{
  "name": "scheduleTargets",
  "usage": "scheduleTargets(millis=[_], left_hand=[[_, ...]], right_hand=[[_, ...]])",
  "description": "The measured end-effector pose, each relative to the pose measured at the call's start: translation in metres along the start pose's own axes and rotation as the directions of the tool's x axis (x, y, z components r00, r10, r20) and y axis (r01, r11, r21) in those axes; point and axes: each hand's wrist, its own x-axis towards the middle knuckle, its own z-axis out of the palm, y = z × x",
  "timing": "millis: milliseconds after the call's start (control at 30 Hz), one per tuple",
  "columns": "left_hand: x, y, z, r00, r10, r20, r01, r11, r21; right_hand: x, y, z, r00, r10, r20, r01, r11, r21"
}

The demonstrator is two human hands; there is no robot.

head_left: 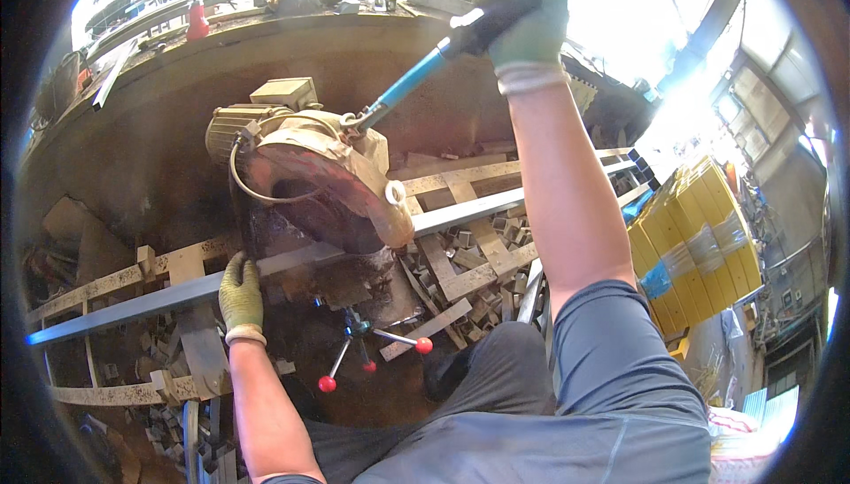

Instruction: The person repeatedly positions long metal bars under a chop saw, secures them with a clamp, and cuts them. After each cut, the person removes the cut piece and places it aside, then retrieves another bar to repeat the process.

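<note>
My right hand (542,19), gloved and raised high, is wrapped round the black grip at the end of a blue lever (409,84). This lever joins a cut-off saw (328,161) with a beige guard and a motor. Beneath the guard, a long square metal tube (168,296) crosses the saw's bed from the left towards the far right. My left hand (241,296), in a yellowish glove, grips the tube left of the saw. The guard hides where the blade and tube meet. A clamp handle (359,329) with red ball knobs sticks out in front of the saw.
Metal support rails (124,393) run along both sides. Many short offcuts (474,254) lie beneath and beside the saw. A stack of yellow pieces (699,236) stands at the right. Behind, a curved bench edge holds clutter and a red bottle (197,21).
</note>
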Motion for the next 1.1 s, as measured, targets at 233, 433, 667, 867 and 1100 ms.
scheduleTargets(millis=[233, 433, 667, 867, 1100], left_hand=[[0.002, 0.017, -0.012, 0.999, -0.045, 0.007, 0.044, 0.991, 0.129], [0.018, 0.001, -0.005, 1.0, 0.0, 0.027, -0.002, 0.996, 0.086], [0.008, 0.029, -0.01, 0.998, 0.055, 0.023, -0.059, 0.971, 0.23], [0.003, 0.033, -0.011, 0.994, 0.107, -0.031, -0.092, 0.949, 0.301], [-0.015, 0.05, -0.015, 0.995, 0.102, -0.019, -0.087, 0.917, 0.39]], right_hand=[[0.094, 0.079, 0.094, 0.982, 0.14, 0.125, -0.146, 0.989, 0.038], [0.181, 0.13, 0.139, 0.95, 0.185, 0.251, -0.028, 0.852, -0.522], [0.196, 0.203, 0.184, 0.947, 0.174, 0.271, 0.201, 0.339, -0.919], [0.148, 0.22, 0.167, 0.927, 0.183, 0.327, 0.291, 0.199, -0.936], [-0.047, 0.14, 0.076, 0.968, 0.039, 0.25, 0.191, 0.535, -0.823]])
